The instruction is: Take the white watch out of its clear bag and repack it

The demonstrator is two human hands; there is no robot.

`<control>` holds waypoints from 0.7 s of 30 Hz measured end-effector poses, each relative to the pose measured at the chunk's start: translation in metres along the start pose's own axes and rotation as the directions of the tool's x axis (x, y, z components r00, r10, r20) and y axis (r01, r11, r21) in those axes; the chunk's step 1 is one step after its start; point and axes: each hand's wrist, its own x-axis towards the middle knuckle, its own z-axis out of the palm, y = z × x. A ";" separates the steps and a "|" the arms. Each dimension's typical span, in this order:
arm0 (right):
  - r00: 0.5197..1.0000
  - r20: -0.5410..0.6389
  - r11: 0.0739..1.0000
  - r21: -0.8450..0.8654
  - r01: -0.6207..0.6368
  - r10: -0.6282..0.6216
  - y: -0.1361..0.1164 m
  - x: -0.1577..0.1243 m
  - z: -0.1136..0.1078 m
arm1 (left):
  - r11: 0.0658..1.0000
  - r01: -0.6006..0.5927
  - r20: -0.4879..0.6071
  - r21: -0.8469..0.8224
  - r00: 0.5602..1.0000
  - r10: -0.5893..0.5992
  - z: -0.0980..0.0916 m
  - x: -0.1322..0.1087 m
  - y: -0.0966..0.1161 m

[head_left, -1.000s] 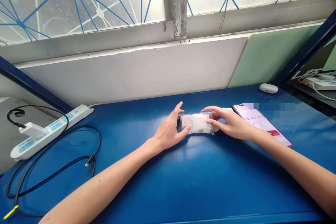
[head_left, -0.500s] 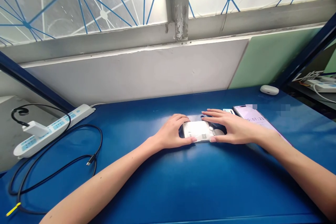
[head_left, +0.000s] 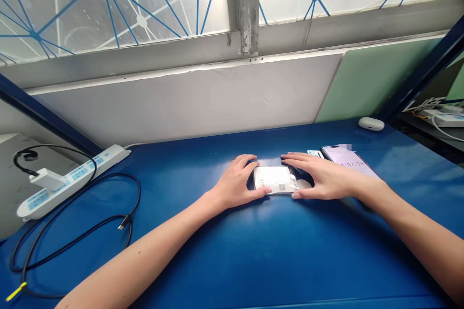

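A small white packet in clear plastic point(head_left: 274, 179) lies flat on the blue table point(head_left: 253, 251). My left hand point(head_left: 237, 182) curls round its left end, thumb along the near edge and fingers over the far edge. My right hand point(head_left: 326, 178) lies flatter over its right end, fingers stretched across the top and thumb at the near corner. Both hands touch the packet and press it onto the table.
A phone point(head_left: 348, 160) with a lit timer screen lies right of my right hand, a small card point(head_left: 315, 153) beside it. A white earbud case point(head_left: 371, 123) sits at the back right. At the left lie a white power strip point(head_left: 68, 178) with a charger and a black cable point(head_left: 90, 222).
The packet, held up on edge between both hands a second ago, has been laid flat on the table. Both hands have come down over it and barely moved since.
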 end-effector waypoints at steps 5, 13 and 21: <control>1.000 0.003 1.000 0.000 0.008 -0.008 0.002 0.001 0.001 | 0.997 0.050 -0.063 0.062 0.997 -0.046 0.001 0.000 0.001; 0.998 -0.052 0.999 -0.022 0.024 -0.025 -0.002 -0.001 -0.001 | 0.995 0.091 -0.054 0.041 0.995 -0.089 0.000 0.003 0.003; 0.999 -0.044 1.000 -0.019 0.012 -0.012 -0.003 -0.001 -0.003 | 0.994 0.102 0.010 0.040 0.995 -0.102 -0.002 0.005 0.003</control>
